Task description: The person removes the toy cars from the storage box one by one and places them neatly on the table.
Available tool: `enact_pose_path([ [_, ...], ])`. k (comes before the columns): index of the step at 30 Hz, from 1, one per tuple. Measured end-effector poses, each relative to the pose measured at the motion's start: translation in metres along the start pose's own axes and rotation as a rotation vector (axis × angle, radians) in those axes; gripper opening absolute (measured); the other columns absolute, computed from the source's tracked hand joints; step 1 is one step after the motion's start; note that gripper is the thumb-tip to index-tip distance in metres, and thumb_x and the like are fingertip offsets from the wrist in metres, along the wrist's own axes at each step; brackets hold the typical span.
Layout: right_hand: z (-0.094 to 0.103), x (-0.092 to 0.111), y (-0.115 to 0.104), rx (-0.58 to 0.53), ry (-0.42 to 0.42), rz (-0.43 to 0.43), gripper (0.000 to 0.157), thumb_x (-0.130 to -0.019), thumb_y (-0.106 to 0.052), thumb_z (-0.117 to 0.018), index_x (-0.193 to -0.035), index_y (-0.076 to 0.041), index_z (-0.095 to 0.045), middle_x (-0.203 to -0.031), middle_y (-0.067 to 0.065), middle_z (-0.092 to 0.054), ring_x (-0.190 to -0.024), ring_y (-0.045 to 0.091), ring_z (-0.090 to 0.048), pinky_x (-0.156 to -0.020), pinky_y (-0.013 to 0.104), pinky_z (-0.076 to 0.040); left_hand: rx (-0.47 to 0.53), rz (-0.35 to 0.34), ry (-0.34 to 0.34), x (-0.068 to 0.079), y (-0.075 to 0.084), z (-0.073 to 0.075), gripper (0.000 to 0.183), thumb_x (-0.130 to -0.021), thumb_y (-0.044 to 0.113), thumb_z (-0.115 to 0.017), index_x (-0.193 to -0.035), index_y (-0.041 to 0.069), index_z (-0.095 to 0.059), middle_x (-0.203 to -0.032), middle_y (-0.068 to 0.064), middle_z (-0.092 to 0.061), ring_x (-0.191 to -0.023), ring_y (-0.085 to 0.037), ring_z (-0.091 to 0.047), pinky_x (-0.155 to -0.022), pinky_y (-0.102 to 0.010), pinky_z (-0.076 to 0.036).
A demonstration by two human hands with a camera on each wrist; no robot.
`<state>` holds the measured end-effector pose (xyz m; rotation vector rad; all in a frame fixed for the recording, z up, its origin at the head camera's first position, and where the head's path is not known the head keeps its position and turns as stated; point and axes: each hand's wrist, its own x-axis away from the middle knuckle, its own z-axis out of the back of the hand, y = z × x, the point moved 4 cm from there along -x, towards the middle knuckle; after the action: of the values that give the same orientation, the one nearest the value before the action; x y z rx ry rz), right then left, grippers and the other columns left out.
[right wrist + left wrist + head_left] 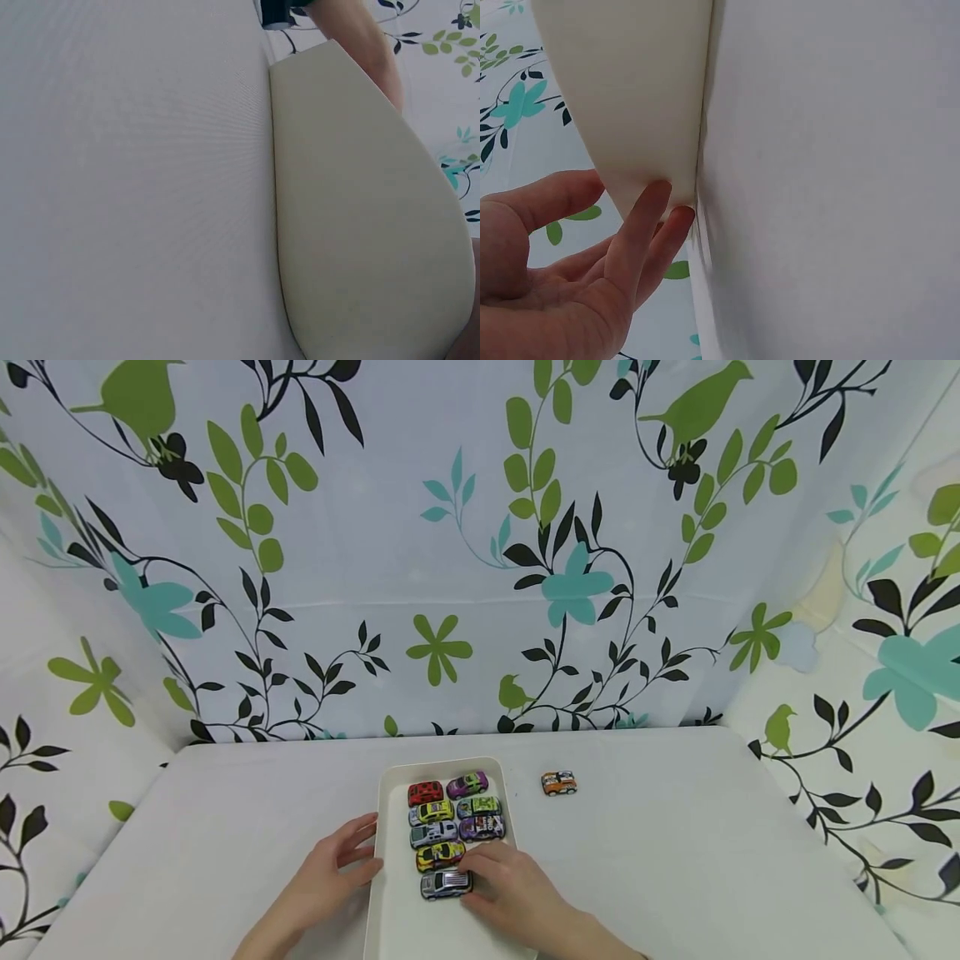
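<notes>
A cream tray [397, 927] lies on the white table with several toy cars in two columns. At the tray's left side, my left hand [330, 868] rests its fingertips against the wall; the left wrist view shows these fingers [637, 232] extended along the outer wall [630, 97]. Over the tray, my right hand [517, 889] pinches the right end of a silver toy car [445, 884], the lowest in the left column. Just above it sits a yellow toy car [440, 856]. The tray wall [367, 202] hides my right fingers in the right wrist view.
One orange toy car [559, 783] stands on the table to the right of the tray. A purple toy car [482, 827] is lowest in the right column. A leaf-patterned cloth [480, 693] hangs behind the white table [660, 843] and along its sides.
</notes>
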<state>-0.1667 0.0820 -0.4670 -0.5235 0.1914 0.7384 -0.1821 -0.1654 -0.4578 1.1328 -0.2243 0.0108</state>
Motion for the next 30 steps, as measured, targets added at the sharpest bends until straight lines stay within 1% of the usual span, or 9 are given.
enact_pose_path([
  [4,0.002,-0.001,0.000,0.020,0.020,0.011,0.028,-0.081,-0.020,-0.083,-0.106,-0.016,-0.071,-0.111,-0.005,-0.070,-0.106,0.011,-0.064,-0.092,0.028,-0.055,0.048,-0.019,-0.042,-0.017,0.002,0.006,0.064,-0.093,0.009,-0.068,-0.149,-0.001,-0.040,-0.150,-0.027,-0.045,-0.129,-0.044,-0.053,-0.093,-0.045,-0.058],
  [8,0.002,0.001,0.001,0.022,0.033,0.015,0.028,-0.080,-0.020,-0.083,-0.105,-0.016,-0.070,-0.109,-0.005,-0.070,-0.104,0.012,-0.065,-0.091,0.028,-0.055,0.097,-0.071,-0.094,-0.039,0.002,0.013,0.064,-0.096,0.009,-0.065,-0.150,-0.005,-0.035,-0.151,-0.031,-0.040,-0.133,-0.047,-0.049,-0.098,-0.045,-0.055],
  [11,0.001,0.001,0.001,0.005,0.026,0.011,0.028,-0.081,-0.020,-0.082,-0.106,-0.016,-0.070,-0.109,-0.005,-0.071,-0.103,0.011,-0.065,-0.091,0.027,-0.055,0.116,-0.100,-0.107,-0.054,0.000,0.017,0.065,-0.095,0.008,-0.066,-0.150,-0.006,-0.035,-0.151,-0.031,-0.040,-0.134,-0.048,-0.047,-0.100,-0.045,-0.054],
  [13,0.000,0.001,0.001,-0.005,0.022,0.013,0.028,-0.081,-0.019,-0.082,-0.106,-0.016,-0.070,-0.109,-0.005,-0.071,-0.103,0.010,-0.065,-0.091,0.027,-0.056,0.118,-0.105,-0.099,-0.061,-0.001,0.020,0.065,-0.094,0.008,-0.067,-0.150,-0.005,-0.035,-0.151,-0.030,-0.040,-0.134,-0.048,-0.047,-0.100,-0.046,-0.053],
  [18,-0.002,0.002,0.001,-0.002,0.042,0.038,0.029,-0.080,-0.018,-0.082,-0.106,-0.016,-0.070,-0.108,-0.005,-0.071,-0.101,0.010,-0.066,-0.090,0.026,-0.056,0.129,-0.107,-0.081,-0.066,-0.007,0.022,0.066,-0.093,0.008,-0.068,-0.150,-0.003,-0.037,-0.152,-0.027,-0.042,-0.136,-0.047,-0.045,-0.102,-0.045,-0.052],
  [23,-0.003,0.002,0.001,-0.002,0.065,0.052,0.028,-0.079,-0.019,-0.083,-0.105,-0.016,-0.070,-0.105,-0.005,-0.072,-0.100,0.009,-0.066,-0.089,0.025,-0.055,0.193,-0.088,-0.074,-0.065,-0.015,0.021,0.066,-0.093,0.008,-0.068,-0.151,-0.001,-0.037,-0.154,-0.025,-0.040,-0.139,-0.044,-0.043,-0.101,-0.041,-0.053],
  [26,-0.003,0.002,0.002,0.000,0.055,0.044,0.028,-0.080,-0.021,-0.082,-0.105,-0.017,-0.070,-0.105,-0.006,-0.072,-0.100,0.009,-0.066,-0.089,0.025,-0.055,0.237,-0.066,-0.070,-0.065,-0.019,0.021,0.066,-0.094,0.009,-0.069,-0.151,0.001,-0.038,-0.154,-0.024,-0.040,-0.139,-0.042,-0.043,-0.100,-0.039,-0.054],
  [30,-0.003,0.002,0.002,-0.005,0.037,0.020,0.027,-0.080,-0.021,-0.083,-0.105,-0.017,-0.071,-0.105,-0.007,-0.071,-0.100,0.008,-0.066,-0.089,0.024,-0.055,0.267,-0.068,-0.074,-0.065,-0.021,0.020,0.066,-0.095,0.011,-0.068,-0.152,0.001,-0.037,-0.154,-0.024,-0.040,-0.140,-0.040,-0.043,-0.099,-0.034,-0.055],
])
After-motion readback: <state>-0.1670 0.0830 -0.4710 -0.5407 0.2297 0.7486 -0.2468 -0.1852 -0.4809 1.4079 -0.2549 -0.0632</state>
